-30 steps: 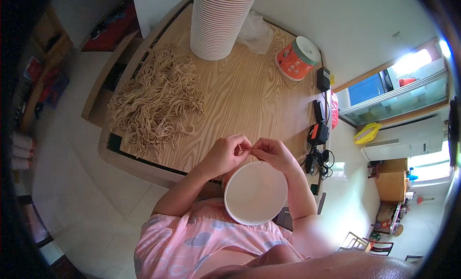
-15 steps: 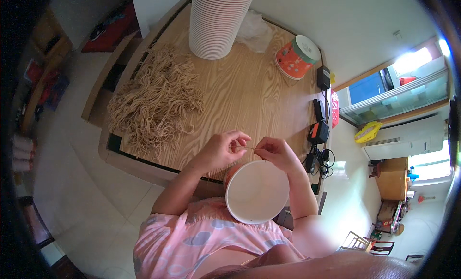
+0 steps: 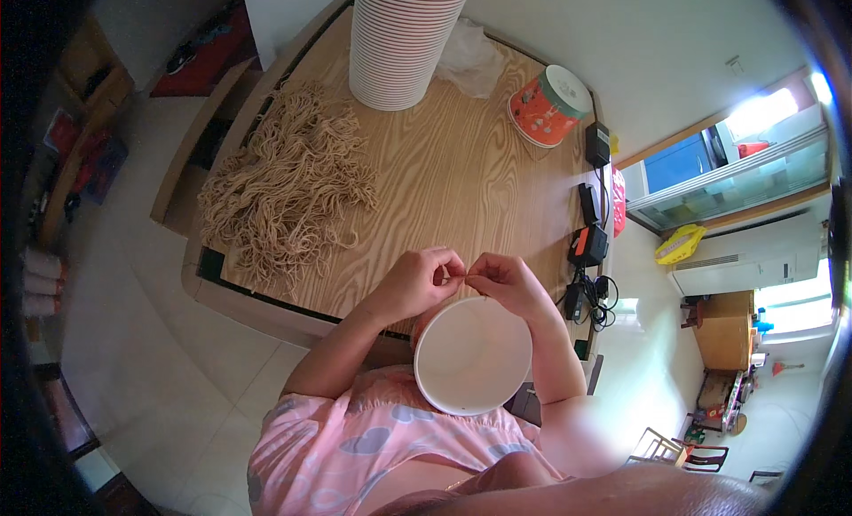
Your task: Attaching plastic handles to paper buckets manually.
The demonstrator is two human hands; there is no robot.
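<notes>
At table edge, we pinch something tiny over a white bowl.

Our left hand (image 3: 415, 283) and right hand (image 3: 503, 283) meet fingertip to fingertip just above the bowl (image 3: 472, 354), both narrowed to a pinch; what they grip is too small to tell. Bowl sits against our lap, below the table (image 3: 461, 188) edge, open side up. Pile of tan string (image 3: 282, 192) lies left on the table, well apart from hands. Tall cup stack (image 3: 399, 41) far side, orange tub (image 3: 548, 106) tipped on its side beside it.
</notes>
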